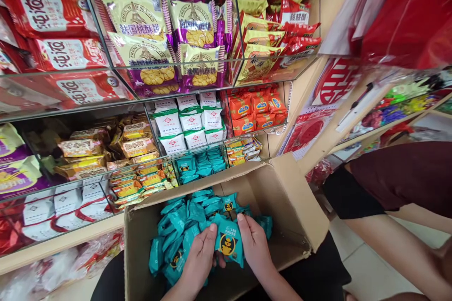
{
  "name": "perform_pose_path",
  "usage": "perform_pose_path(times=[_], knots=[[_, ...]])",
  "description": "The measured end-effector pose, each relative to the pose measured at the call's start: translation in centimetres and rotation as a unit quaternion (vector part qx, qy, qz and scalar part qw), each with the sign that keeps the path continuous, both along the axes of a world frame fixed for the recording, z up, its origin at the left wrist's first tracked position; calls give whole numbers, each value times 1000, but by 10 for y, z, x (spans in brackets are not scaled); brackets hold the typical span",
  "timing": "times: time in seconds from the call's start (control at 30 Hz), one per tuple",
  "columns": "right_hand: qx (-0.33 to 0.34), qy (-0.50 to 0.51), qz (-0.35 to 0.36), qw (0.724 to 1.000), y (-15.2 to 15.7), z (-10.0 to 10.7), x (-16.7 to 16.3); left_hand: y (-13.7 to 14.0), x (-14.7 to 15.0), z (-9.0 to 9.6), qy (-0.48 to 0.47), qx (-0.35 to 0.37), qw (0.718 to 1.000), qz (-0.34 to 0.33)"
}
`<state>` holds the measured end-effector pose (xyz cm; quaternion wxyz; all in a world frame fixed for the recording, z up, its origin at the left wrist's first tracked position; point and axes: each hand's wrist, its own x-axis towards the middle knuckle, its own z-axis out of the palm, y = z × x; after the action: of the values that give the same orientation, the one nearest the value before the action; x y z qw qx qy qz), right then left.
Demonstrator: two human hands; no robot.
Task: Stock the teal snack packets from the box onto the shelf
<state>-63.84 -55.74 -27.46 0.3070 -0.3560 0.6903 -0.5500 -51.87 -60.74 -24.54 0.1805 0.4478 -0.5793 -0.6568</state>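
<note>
Between my two hands, above the open cardboard box [289, 218], is a teal snack packet [229, 241] with a dark round emblem, its printed face toward me. My left hand [200, 254] grips its left side, thumb on the edge and fingers partly hidden beneath. On the right edge my right hand [254, 241] closes with its thumb along the front; its other fingers are mostly behind the packet. Inside the box a heap of similar teal packets [176, 221] fills the left and middle, while bare cardboard shows on the right.
Shelves with clear dividers rise ahead, holding purple biscuit packets [141, 51], white packets [192, 122], orange packets [243, 108] and a compartment of teal packets [201, 165] just behind the box. Another person's leg [388, 244] is close on the right. Red bags [409, 19] hang at upper right.
</note>
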Motion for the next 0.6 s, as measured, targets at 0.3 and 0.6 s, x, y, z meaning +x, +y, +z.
perform_pose_path(times=[0.3, 0.6], knots=[[-41, -62, 78, 994, 6, 1, -5, 1, 2, -9, -11, -36, 999, 4], [-4, 39, 212, 976, 21, 21, -12, -39, 19, 32, -96, -221, 938, -248]])
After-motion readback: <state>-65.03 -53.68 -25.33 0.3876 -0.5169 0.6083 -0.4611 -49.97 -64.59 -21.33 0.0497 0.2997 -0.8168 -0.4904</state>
